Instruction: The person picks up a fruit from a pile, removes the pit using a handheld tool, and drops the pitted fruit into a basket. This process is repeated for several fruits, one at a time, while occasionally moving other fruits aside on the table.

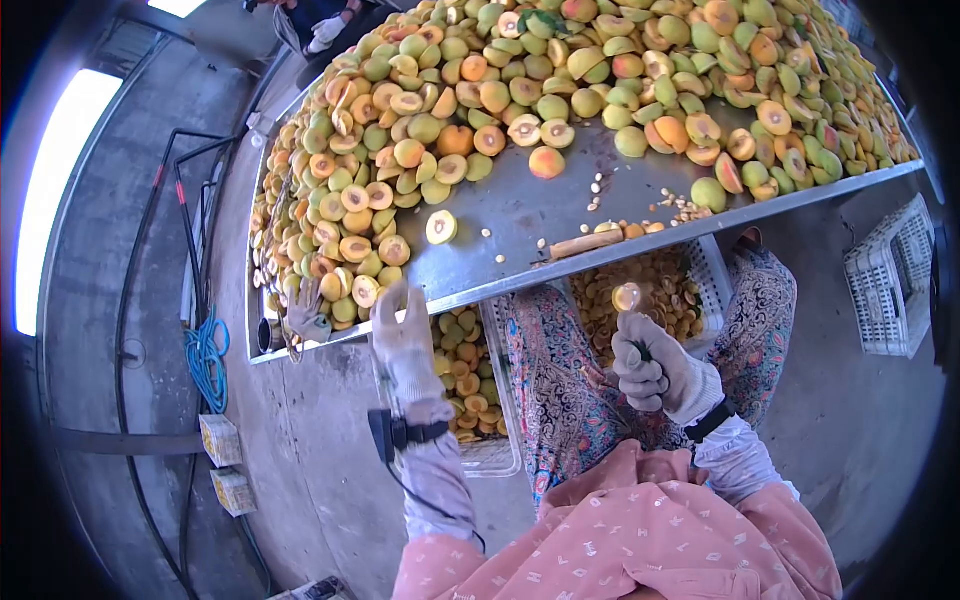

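You worked at a sloped metal table (560, 215) that carried a large heap of whole and halved apricots (560, 70) along its far side. Loose pits (680, 208) lay scattered on the bare metal near the front edge, and a single halved fruit (441, 227) sat apart from the heap. A white plastic crate (893, 280) stood on the concrete floor well to the side. A coiled blue hose (206, 358) and two small cartons (222, 440) lay on the floor at the opposite side. Another person's gloved hand (324, 32) showed at the table's far end.
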`<action>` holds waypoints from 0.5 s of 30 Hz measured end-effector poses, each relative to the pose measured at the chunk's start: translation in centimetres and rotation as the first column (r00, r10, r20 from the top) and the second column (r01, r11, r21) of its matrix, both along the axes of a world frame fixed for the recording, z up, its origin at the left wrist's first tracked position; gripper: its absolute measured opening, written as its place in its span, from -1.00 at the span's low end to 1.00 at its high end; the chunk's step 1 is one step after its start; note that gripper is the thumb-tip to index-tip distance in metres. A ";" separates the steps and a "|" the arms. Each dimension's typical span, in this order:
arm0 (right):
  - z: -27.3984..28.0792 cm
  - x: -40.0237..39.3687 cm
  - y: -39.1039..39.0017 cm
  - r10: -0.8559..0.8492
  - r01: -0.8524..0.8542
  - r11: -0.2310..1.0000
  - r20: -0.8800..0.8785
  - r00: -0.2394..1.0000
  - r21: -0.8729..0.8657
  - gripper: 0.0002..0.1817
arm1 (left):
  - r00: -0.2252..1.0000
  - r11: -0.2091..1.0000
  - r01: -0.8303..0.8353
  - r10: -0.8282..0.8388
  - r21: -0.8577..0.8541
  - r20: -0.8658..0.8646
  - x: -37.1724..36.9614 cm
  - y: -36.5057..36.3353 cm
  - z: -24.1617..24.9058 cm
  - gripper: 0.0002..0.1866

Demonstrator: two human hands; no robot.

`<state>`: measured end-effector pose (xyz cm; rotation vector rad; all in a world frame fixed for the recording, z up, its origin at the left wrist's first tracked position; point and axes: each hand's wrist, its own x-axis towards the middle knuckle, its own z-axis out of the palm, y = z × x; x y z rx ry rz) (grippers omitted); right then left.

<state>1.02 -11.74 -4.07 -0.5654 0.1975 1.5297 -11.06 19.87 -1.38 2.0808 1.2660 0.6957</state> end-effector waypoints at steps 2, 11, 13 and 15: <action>0.0 0.3 0.3 0.004 -0.003 0.998 0.015 1.000 -0.057 -0.51 | 0.998 0.995 0.010 -0.004 -0.096 0.065 4.3 2.0 -0.2 -0.48; 1.3 -0.1 0.8 -0.009 0.059 0.970 0.207 0.978 -0.236 -0.58 | 0.888 0.964 0.261 -0.221 0.045 -0.404 13.4 8.2 -7.0 -0.48; 2.1 0.2 1.6 0.070 0.042 0.970 0.442 0.894 -0.239 -0.62 | 0.911 0.940 0.319 -0.339 -0.119 -0.235 13.5 7.2 -7.6 -0.56; 3.8 1.1 4.3 0.154 0.032 0.953 0.570 0.807 -0.302 -0.62 | 0.936 0.791 0.330 -0.345 -0.516 0.070 13.2 1.9 -3.0 -0.60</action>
